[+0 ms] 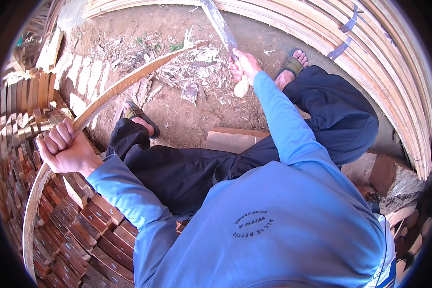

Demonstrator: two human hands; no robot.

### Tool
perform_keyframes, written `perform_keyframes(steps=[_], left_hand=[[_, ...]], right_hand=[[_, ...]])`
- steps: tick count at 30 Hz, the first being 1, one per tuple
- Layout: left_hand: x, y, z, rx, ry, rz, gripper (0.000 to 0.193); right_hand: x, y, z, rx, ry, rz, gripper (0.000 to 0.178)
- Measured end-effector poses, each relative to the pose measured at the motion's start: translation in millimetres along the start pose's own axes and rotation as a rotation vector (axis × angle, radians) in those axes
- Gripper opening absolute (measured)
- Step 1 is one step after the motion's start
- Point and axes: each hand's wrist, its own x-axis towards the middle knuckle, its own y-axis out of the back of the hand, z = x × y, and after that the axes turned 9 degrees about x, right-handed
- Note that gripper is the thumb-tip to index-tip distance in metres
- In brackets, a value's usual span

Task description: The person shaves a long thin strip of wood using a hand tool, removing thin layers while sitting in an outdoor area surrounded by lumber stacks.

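Note:
My left hand point(68, 150) is closed round a long, narrow strip of wood point(125, 85). The strip's far end reaches up over the ground in front, and its near end runs down past the left edge of the view. Out ahead, my right hand point(245, 66) grips a machete point(218, 23) by its handle. The pale, rounded handle end shows below the fingers, and the long grey blade points away from me. The blade's tip is hard to make out against the boards, and a gap lies between blade and strip.
Wood chips and shavings point(189, 72) litter the dirt between my sandalled feet. Long stacked boards point(369, 43) curve along the far and right sides. Short timber pieces point(62, 230) are piled at left. A wooden block point(233, 140) lies by my legs.

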Motion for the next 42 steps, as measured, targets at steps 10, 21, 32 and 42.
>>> perform_keyframes(steps=[10, 21, 32, 42], left_hand=[[-6.4, 3.9, 1.2, 0.004, -0.014, 0.026, 0.050], [-7.6, 3.9, -0.5, -0.030, -0.009, -0.017, 0.050], [-4.5, 21.2, 0.5, -0.030, 0.000, -0.041, 0.052], [-10.6, 16.9, -0.1, 0.014, -0.021, 0.045, 0.053]], right_hand=[[-0.1, -24.3, 14.2, -0.135, -0.019, -0.013, 0.030], [-2.3, -8.4, -2.3, -0.270, -0.085, -0.069, 0.030], [9.6, 0.2, 22.8, -0.265, -0.225, -0.067, 0.039], [17.7, -6.2, 41.8, -0.409, -0.150, 0.005, 0.038]])
